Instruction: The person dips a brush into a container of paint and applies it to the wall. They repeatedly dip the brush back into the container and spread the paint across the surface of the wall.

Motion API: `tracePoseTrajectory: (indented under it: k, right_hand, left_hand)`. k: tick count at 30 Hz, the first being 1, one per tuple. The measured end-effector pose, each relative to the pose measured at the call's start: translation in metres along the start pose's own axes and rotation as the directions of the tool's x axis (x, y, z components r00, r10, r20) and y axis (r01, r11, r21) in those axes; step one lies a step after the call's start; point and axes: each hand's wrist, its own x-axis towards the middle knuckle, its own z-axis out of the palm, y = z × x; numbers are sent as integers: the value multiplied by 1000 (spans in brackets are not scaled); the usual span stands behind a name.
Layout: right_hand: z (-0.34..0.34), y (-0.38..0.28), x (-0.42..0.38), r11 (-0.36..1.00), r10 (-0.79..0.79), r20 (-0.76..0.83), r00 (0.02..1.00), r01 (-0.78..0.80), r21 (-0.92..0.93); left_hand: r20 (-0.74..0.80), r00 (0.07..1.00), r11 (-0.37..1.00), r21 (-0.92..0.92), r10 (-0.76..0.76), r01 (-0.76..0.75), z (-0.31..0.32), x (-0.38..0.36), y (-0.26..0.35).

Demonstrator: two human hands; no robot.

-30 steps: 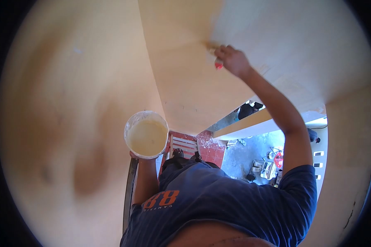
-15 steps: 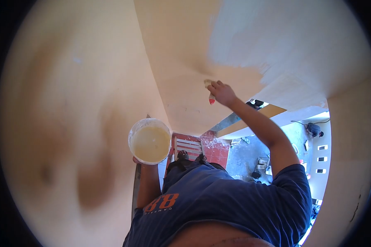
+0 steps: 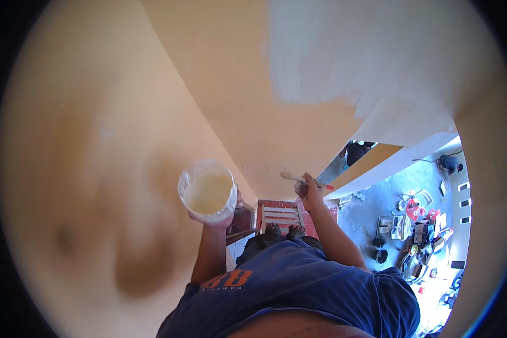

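Observation:
My left hand (image 3: 239,201) is wrapped around the lower side of a whitish plastic tub (image 3: 226,212), and the tub hides most of its fingers. Inside lies cream-coloured paint (image 3: 207,192), with smears on the inner wall. Over to the right, my right hand (image 3: 310,190) is closed on a paintbrush (image 3: 289,176). Its pale bristles point left and its red handle end points right. The brush is held in front of the lower wall (image 3: 253,129), apart from the tub.
A bluish-white patch (image 3: 310,62) covers the upper wall. Below my feet is a slatted wooden platform (image 3: 281,214) above red tiles. An opening (image 3: 343,160) cuts the wall. Far below, a floor holds chairs, buckets and clutter (image 3: 417,242); another person (image 3: 449,164) is at far right.
My right hand has come down from the wall with the paintbrush, which has turned from upright to nearly level. The tub has tilted slightly, and the view has shifted.

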Motion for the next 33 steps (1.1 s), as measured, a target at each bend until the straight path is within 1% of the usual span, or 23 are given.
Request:
tracePoseTrajectory:
  k: [1,2,3,5,6,8,9,12,13,15,17,18,20,21,23,24,25,27,28,30,31,32,33]
  right_hand:
    - [2,-1,-2,995,-80,20,997,81,-51]
    - [8,-3,-2,984,-159,21,987,160,-81]
    - [14,-6,-1,986,-150,10,989,150,-72]
    - [31,-17,-9,950,-279,77,957,287,-124]
    - [39,-19,-12,953,-276,69,959,282,-112]
    - [60,-27,-10,916,-350,139,926,369,-156]
    - [70,-29,-9,916,-357,141,923,376,-143]
    - [100,-38,-4,839,-505,257,824,538,-76]
    - [111,-43,-1,836,-514,249,820,545,-67]
    - [128,-56,8,516,-774,342,532,844,-145]
    - [154,-75,13,347,-854,321,409,908,-234]
    - [170,-87,13,347,-855,316,410,907,-237]
    - [196,-103,10,44,-959,266,95,981,-190]
    - [201,-106,10,48,-960,263,98,980,-192]
    - [209,-110,14,-42,-939,333,88,931,-363]
    - [210,-99,31,-74,-957,290,7,961,-266]
    - [204,-86,41,-75,-956,292,8,960,-271]
    - [180,-61,56,-40,-948,301,107,895,-444]
    - [169,-46,67,-46,-945,308,105,893,-447]
    - [151,-18,76,161,-928,225,298,862,-480]
    - [150,-10,71,157,-927,228,297,861,-484]
    - [152,-5,67,358,-905,89,417,855,-375]
    - [157,-4,63,535,-839,-35,543,812,-232]
  left_hand:
    - [14,1000,1000,-4,-19,19,5,10,2]
    - [75,997,999,-25,-33,35,11,18,4]
    - [68,997,999,-19,-47,49,15,26,6]
    - [230,972,982,-170,-43,83,25,39,12]
    - [246,969,981,-180,-30,76,35,44,15]
    - [254,967,983,-174,-15,61,44,50,16]
    - [252,968,984,-177,8,38,47,53,18]
    - [269,963,984,-174,18,30,53,58,23]
    - [279,960,984,-172,7,43,53,61,25]
    - [278,960,988,-151,22,21,51,63,26]
    - [285,958,990,-138,19,22,48,65,32]
    - [290,957,992,-124,27,10,48,67,35]
    - [296,955,994,-113,26,8,45,68,42]
    - [304,952,994,-105,29,3,43,68,47]
    - [303,952,996,-95,31,-2,37,70,57]
    - [303,952,996,-86,36,-10,34,71,61]
    - [299,953,996,-91,35,-8,30,72,67]
    - [336,942,997,-73,20,5,23,75,78]
    - [333,943,997,-83,26,2,20,77,83]
    - [312,949,997,-80,38,-14,19,79,95]
    - [310,950,996,-86,41,-15,17,78,97]
    - [311,949,996,-91,44,-17,15,78,97]
    - [311,949,995,-94,46,-18,14,78,97]
